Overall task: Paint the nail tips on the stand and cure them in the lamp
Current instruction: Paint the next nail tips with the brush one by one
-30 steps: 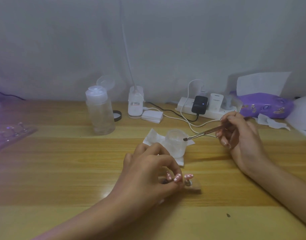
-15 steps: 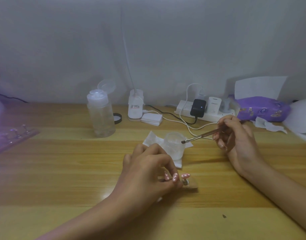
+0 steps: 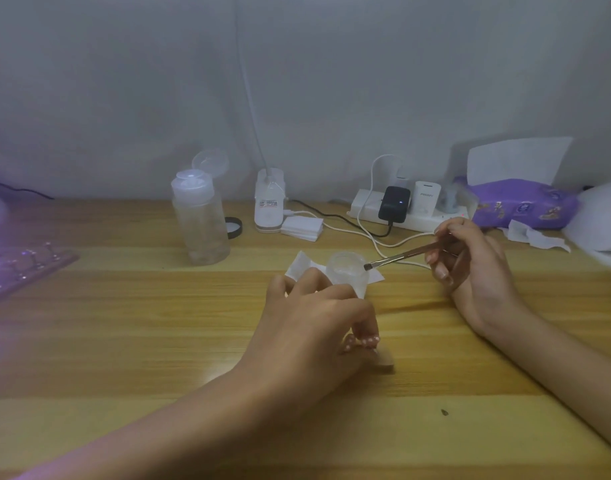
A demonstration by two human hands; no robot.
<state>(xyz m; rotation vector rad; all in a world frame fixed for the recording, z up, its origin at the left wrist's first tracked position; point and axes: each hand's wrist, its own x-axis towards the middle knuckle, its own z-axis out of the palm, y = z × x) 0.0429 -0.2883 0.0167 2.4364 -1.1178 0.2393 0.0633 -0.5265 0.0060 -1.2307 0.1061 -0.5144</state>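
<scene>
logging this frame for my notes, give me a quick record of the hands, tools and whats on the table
left hand: grips the small stand of pink nail tips
right hand: holds a brush, bristles at the rim of the clear cup
cup: stands on a white wipe
back of table: bottle with lid flipped open, power strip, purple tissue pack

We are at a home desk used for nail work: a wood-grain tabletop (image 3: 124, 341) against a plain pale wall (image 3: 331, 81), a nail-tip stand (image 3: 30, 268) in purple light at the left, and far right a power strip (image 3: 418, 221) with chargers beside a purple tissue pack (image 3: 525, 202).
</scene>
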